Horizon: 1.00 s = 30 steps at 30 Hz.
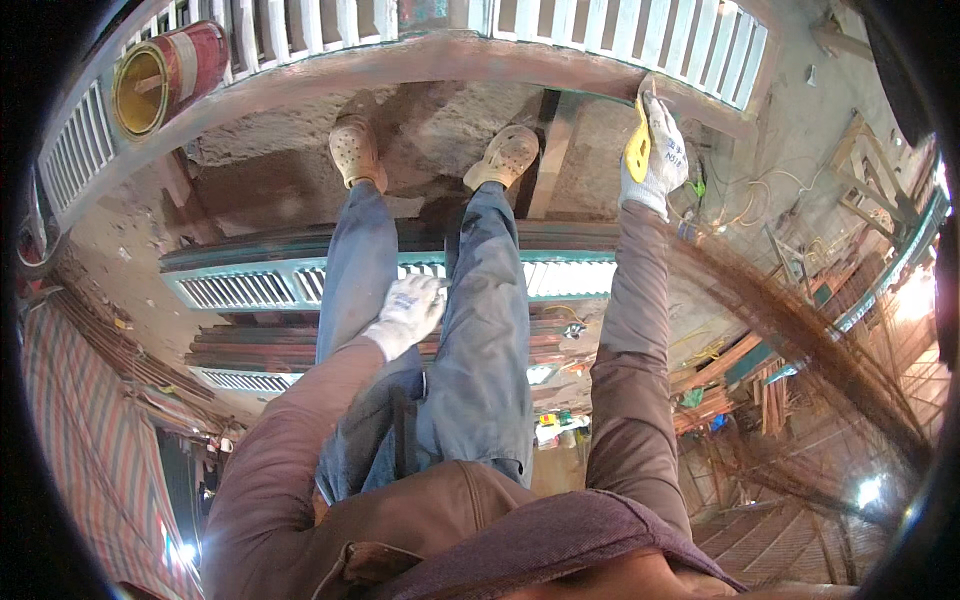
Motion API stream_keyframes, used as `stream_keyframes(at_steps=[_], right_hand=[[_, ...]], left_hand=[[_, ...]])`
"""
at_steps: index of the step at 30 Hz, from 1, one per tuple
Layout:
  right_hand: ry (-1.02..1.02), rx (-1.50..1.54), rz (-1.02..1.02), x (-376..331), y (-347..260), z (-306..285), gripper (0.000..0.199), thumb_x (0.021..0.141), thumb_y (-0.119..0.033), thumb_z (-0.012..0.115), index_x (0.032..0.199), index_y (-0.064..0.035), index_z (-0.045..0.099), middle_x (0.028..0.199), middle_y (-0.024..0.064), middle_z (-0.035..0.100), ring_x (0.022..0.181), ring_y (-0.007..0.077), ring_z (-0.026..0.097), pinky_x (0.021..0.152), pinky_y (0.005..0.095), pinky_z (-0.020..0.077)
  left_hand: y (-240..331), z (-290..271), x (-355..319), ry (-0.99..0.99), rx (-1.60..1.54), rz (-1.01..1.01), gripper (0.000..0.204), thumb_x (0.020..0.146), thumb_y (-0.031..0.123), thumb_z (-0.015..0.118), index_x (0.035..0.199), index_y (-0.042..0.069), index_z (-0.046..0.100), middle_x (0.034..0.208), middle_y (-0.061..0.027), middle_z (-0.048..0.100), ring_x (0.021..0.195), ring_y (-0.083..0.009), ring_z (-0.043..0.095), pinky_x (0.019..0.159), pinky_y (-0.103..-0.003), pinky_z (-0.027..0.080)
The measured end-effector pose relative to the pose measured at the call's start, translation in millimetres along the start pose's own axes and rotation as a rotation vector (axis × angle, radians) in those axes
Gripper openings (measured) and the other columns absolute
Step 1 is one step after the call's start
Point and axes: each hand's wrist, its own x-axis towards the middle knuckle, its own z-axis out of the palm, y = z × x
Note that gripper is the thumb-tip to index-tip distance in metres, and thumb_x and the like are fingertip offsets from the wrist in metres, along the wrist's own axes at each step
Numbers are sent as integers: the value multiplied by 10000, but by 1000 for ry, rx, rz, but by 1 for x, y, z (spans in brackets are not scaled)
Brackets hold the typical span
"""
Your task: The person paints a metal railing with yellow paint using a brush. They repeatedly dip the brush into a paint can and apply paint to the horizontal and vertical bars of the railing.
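At the far rail of a louvred wooden frame (470,55), the person's right hand (655,150), in a white work glove, is stretched out with its fingers closed around a yellow scraper (637,140). The tool sits in the palm side of the grip, its yellow body showing left of the gloved fingers and its upper tip touching the rail's edge. The left hand (408,312), also gloved, rests on the person's left thigh, fingers loosely curled together and holding nothing. Both feet in tan clogs (355,148) stand on the dusty floor below the rail. A red-and-yellow tin (165,75) lies on the frame at the upper left.
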Motion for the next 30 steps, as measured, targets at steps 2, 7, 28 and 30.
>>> stream_keyframes(at_steps=[2,7,28,30], right_hand=[[4,27,2,0,-11,9,382,915,-33,516,1269,-109,637,1256,71,649,1121,189,631,990,276,467],[1,-52,-61,-13,-47,17,400,882,-63,548,1257,-163,642,1241,60,655,1104,190,637,965,280,487],[65,-102,-655,40,37,-6,354,759,-148,664,1107,-198,699,1150,20,674,1090,230,629,913,361,517],[59,-141,-649,38,45,-4,367,762,-155,656,1125,-195,691,1171,21,664,1105,234,619,920,366,511]], left_hand=[[-14,-30,-30,-56,107,-83,298,866,259,549,1079,61,615,1101,-127,630,1093,-300,556,926,-449,437],[-22,-78,-78,27,250,64,338,851,285,580,1082,41,617,1151,-119,631,1142,-290,542,970,-430,416],[-33,-50,-39,129,305,-80,263,840,321,594,946,93,671,1000,-83,682,1041,-257,590,895,-410,427],[-27,-49,-36,149,348,-52,260,840,321,595,948,96,670,996,-83,681,1038,-258,590,892,-411,426]])
